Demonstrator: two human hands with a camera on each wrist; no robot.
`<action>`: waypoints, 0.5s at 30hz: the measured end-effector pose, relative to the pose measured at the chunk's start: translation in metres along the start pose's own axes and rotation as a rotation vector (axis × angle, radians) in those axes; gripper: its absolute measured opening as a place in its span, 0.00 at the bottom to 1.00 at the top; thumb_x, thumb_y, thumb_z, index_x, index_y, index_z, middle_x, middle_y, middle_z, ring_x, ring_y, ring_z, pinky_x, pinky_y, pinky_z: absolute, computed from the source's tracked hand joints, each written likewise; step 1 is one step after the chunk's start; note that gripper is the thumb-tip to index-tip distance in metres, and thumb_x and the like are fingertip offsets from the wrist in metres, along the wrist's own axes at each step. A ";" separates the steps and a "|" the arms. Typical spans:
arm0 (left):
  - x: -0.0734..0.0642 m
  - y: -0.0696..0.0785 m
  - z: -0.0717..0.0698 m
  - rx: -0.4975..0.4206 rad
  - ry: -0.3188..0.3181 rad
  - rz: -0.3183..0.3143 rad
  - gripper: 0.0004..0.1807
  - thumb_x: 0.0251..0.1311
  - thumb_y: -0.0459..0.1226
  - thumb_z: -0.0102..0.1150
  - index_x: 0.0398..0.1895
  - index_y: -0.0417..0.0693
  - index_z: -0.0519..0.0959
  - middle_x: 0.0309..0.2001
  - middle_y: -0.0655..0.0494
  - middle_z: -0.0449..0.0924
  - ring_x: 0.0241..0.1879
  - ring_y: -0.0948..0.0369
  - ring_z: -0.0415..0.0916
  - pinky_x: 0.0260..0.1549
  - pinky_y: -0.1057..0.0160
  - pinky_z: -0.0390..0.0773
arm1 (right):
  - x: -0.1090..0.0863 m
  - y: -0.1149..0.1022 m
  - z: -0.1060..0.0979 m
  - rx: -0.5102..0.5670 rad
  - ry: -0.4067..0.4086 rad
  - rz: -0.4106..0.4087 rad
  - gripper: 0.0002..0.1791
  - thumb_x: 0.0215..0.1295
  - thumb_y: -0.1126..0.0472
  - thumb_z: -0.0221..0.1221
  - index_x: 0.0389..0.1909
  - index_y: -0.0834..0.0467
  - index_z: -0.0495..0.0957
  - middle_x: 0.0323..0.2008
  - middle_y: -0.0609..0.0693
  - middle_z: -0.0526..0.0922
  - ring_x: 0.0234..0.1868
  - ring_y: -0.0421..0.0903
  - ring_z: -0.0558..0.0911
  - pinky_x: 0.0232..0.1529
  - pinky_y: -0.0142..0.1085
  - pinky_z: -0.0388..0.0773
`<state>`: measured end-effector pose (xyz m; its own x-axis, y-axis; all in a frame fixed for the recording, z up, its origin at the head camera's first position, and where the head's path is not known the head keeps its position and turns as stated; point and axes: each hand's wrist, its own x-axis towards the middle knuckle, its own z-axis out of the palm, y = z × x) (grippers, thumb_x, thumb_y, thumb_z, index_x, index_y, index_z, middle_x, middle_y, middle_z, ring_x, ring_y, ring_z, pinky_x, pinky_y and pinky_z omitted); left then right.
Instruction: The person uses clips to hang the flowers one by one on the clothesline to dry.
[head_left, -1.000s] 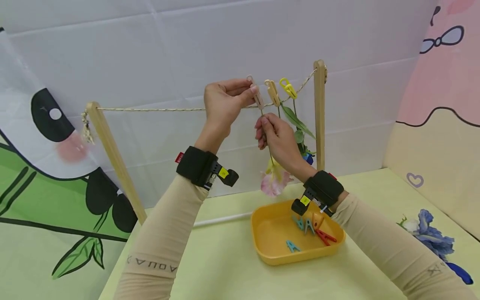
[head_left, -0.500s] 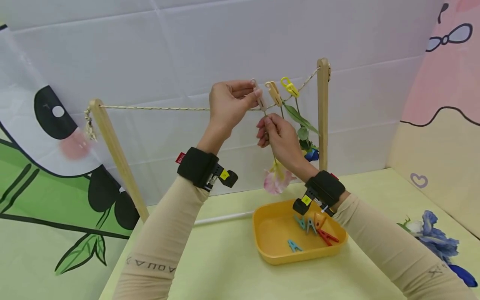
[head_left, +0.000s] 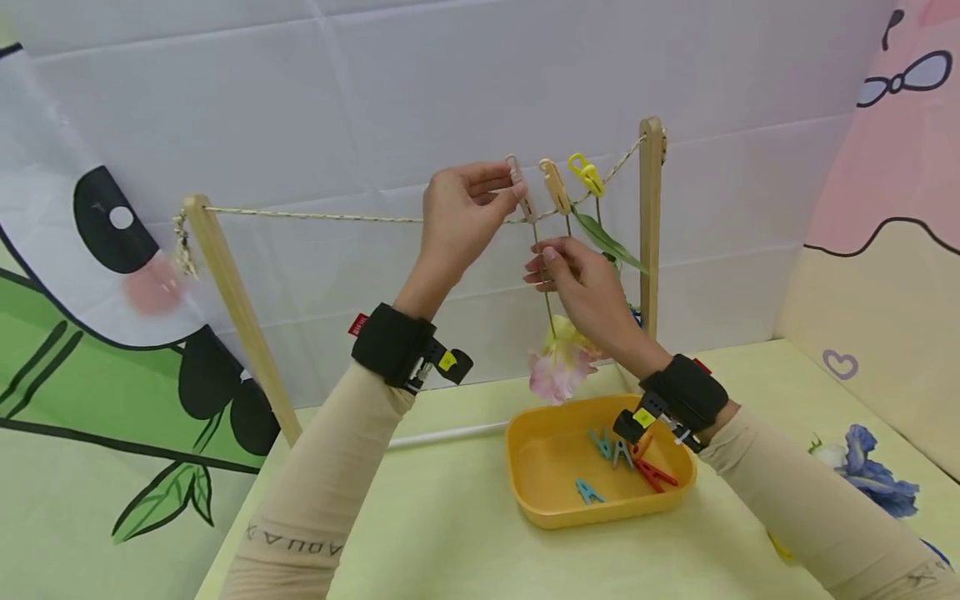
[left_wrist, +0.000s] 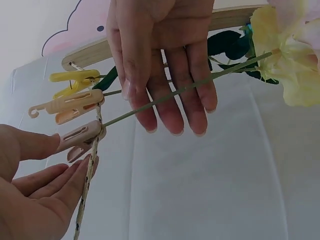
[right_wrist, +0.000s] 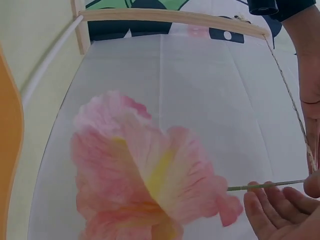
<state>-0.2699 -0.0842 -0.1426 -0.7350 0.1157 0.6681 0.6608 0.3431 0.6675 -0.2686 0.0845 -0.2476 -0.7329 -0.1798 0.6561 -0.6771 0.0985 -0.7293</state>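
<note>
My left hand pinches a pale pink clothespin between thumb and fingers, at the rope. From the clothespin's jaws hangs the green stem of a pink and yellow artificial flower, bloom downward. Just below the clip is my right hand, its fingers loosely extended beside the stem; in the left wrist view the stem crosses in front of them, not gripped. To the right, a tan clothespin and a yellow clothespin hold other stems on the rope.
Wooden posts carry the rope at either end. A yellow-orange tray below contains several clothespins, among them blue and red ones. Blue flowers lie at the table's right, partly behind my right sleeve. A white rod runs along the table.
My right hand has loosened its pinch on the stem and moved slightly right and down. The left hand stays on the clothespin, and the flower hangs from it.
</note>
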 end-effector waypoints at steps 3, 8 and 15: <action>-0.005 0.001 -0.001 0.107 0.038 0.044 0.19 0.66 0.35 0.68 0.58 0.38 0.83 0.52 0.48 0.87 0.47 0.59 0.87 0.46 0.67 0.84 | -0.012 -0.005 -0.009 -0.089 -0.005 -0.001 0.17 0.82 0.59 0.50 0.60 0.66 0.77 0.50 0.60 0.86 0.52 0.54 0.86 0.54 0.39 0.83; -0.027 0.002 -0.004 0.206 0.114 0.158 0.19 0.66 0.32 0.65 0.59 0.36 0.82 0.54 0.47 0.86 0.46 0.59 0.87 0.48 0.68 0.83 | -0.035 -0.014 -0.027 -0.195 0.016 -0.033 0.17 0.82 0.58 0.51 0.58 0.62 0.81 0.50 0.56 0.87 0.50 0.49 0.87 0.53 0.34 0.82; -0.072 -0.011 -0.005 0.301 0.226 0.434 0.11 0.67 0.29 0.63 0.51 0.35 0.84 0.46 0.47 0.87 0.41 0.58 0.87 0.47 0.66 0.83 | -0.061 -0.015 -0.062 -0.291 0.117 -0.082 0.15 0.82 0.59 0.51 0.53 0.61 0.84 0.39 0.51 0.88 0.42 0.43 0.86 0.48 0.27 0.81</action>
<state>-0.2229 -0.1012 -0.1963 -0.3332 0.1144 0.9359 0.7983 0.5623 0.2155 -0.2181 0.1550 -0.2647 -0.6663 -0.0865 0.7406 -0.7124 0.3674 -0.5980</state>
